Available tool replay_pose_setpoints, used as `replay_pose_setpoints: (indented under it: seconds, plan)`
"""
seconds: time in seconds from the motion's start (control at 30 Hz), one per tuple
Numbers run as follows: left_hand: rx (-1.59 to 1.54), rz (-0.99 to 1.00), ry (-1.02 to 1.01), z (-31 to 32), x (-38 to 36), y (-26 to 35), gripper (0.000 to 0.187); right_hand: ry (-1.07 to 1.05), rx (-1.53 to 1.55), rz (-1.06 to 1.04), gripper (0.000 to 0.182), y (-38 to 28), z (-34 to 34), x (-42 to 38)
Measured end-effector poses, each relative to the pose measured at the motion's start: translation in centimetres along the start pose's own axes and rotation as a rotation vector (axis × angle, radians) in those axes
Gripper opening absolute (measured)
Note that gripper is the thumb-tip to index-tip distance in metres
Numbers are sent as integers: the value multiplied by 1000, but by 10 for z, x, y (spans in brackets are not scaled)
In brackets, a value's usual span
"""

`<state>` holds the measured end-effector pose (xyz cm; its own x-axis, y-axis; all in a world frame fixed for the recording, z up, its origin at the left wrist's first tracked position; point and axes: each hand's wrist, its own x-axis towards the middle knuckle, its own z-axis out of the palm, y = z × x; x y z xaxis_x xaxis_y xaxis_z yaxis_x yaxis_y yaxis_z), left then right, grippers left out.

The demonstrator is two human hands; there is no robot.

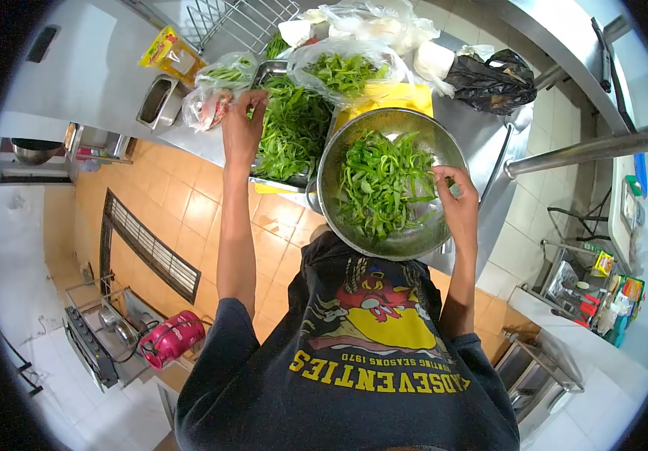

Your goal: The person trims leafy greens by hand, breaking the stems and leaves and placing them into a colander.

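A round metal colander (391, 184) stands in front of me with green leaves and stems (385, 180) in it. My right hand (457, 188) is at the colander's right side, thumb and fingertips pinched at the edge of the greens; what they hold is too small to make out. My left hand (245, 124) is raised at the left edge of a metal tray full of greens (290, 124), its fingers curled together. Whether anything is between those fingers cannot be seen. Beside it lies a plastic bag with reddish contents (207, 107).
Behind the colander are a plastic bag of greens (346, 71), a yellow board (395, 98), white bags and a black plastic bag (491, 81). A metal container (160, 101) and a yellow packet (173, 56) stand left. A wire rack (233, 22) is at the back.
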<state>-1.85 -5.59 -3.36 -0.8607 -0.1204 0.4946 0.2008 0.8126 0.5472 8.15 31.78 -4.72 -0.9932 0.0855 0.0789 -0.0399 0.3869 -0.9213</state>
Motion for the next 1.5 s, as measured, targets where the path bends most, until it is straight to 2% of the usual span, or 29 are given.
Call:
replay_pose_setpoints:
  seconds: [0.13,0.23,0.33,0.43,0.53,0.63,0.73,0.83,0.93,1.0,1.07,1.1,1.2,1.23,1.33,1.37,1.47,1.5]
  plan:
    - [18,58,43,1,1,2,15,-1,27,8,15,0,1,1]
    - [-85,-38,-30,2,-7,23,15,23,86,2,16,0,3,0]
    - [-407,-182,-157,27,-28,43,18,15,121,-10,20,-1,5,3]
    - [-586,-186,-385,41,-52,88,21,-11,183,-49,23,-1,12,4]
    - [-609,-108,-551,58,-71,124,23,-32,209,-92,22,-2,20,6]
    - [-582,9,-555,62,-75,144,24,-49,215,-68,23,-7,25,4]
    - [-487,81,-564,62,-73,142,17,-67,230,-60,23,-5,27,3]
    - [-547,-14,-519,53,-68,137,15,-74,270,-64,22,-10,29,2]
    - [-646,-63,-222,45,-55,112,13,24,187,-139,23,-6,25,6]
    - [-566,-88,-58,34,-40,86,14,5,208,-73,23,-3,19,6]
    - [-350,-240,38,18,-23,70,17,-22,218,-29,22,0,14,6]
    - [-279,-107,90,21,-19,37,23,-28,204,-14,22,-3,13,4]
    - [349,68,19,18,-12,-22,30,-35,181,23,22,3,13,1]
    - [323,-39,-112,19,-15,-35,46,-37,179,24,21,2,12,0]
    - [169,-11,-91,41,-36,-33,67,-57,172,35,22,9,12,-1]
    - [211,-42,-166,44,-43,-25,87,-60,169,41,23,9,12,-2]
    - [305,-99,-182,65,-54,-26,92,-75,161,57,23,7,12,-4]
    - [298,-70,-128,70,-54,-35,90,-81,161,59,24,8,12,-4]
